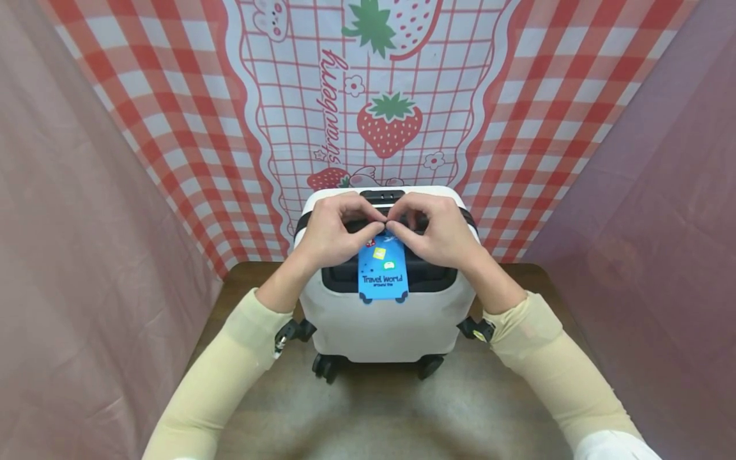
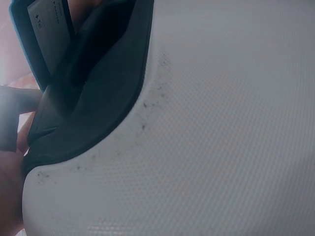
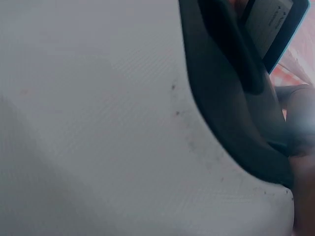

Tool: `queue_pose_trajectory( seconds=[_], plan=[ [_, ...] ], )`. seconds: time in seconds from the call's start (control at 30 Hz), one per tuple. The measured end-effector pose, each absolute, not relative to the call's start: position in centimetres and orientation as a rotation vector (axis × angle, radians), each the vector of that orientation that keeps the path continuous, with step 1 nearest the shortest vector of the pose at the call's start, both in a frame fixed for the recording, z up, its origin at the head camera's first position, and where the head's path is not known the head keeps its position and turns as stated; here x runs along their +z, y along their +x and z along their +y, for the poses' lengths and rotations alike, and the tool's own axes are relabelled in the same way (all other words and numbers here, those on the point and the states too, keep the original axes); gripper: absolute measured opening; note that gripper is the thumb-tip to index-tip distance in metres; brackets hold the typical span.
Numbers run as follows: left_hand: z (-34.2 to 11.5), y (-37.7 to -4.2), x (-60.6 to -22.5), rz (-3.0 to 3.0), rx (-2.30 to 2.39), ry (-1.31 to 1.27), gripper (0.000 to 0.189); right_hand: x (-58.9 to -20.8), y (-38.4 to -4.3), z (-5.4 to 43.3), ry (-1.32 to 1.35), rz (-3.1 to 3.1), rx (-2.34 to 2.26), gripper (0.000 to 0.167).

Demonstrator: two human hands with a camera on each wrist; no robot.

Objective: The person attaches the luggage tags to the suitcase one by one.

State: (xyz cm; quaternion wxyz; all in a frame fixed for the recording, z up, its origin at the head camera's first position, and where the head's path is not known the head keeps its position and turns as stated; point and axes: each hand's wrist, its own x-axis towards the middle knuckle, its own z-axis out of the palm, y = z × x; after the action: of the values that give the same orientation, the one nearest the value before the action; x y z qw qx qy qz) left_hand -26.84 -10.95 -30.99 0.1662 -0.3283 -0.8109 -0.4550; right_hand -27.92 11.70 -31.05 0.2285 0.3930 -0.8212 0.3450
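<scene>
A blue luggage tag printed "Travel World" hangs in front of the black handle of a white suitcase. My left hand and right hand meet at the tag's top end, thumbs and forefingers pinching there. Their fingertips hide whatever loop or strap lies between them. In the left wrist view, the tag's back with a white card stands beyond the dark handle recess. The right wrist view has the tag at its upper right, with part of that hand beside the handle.
Upright on a brown wooden table, the suitcase has black wheels and a combination lock on top. A red-checked strawberry cloth hangs behind it. Pink curtains flank both sides.
</scene>
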Motion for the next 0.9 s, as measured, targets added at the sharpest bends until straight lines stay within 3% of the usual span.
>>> queue_pose_trajectory(
  seconds=[0.3,0.9],
  plan=[
    [-11.1,-26.7,-30.9,-2.321,-1.277,-0.944,0.009,-29.6,-28.2,11.1,0.894,-2.546,0.963,0.023],
    [-10.8,-26.6,-31.1,-2.319,-1.222,-0.977,0.007,-28.4,-28.8,10.9,0.848,-2.79,1.221,0.014]
  ],
)
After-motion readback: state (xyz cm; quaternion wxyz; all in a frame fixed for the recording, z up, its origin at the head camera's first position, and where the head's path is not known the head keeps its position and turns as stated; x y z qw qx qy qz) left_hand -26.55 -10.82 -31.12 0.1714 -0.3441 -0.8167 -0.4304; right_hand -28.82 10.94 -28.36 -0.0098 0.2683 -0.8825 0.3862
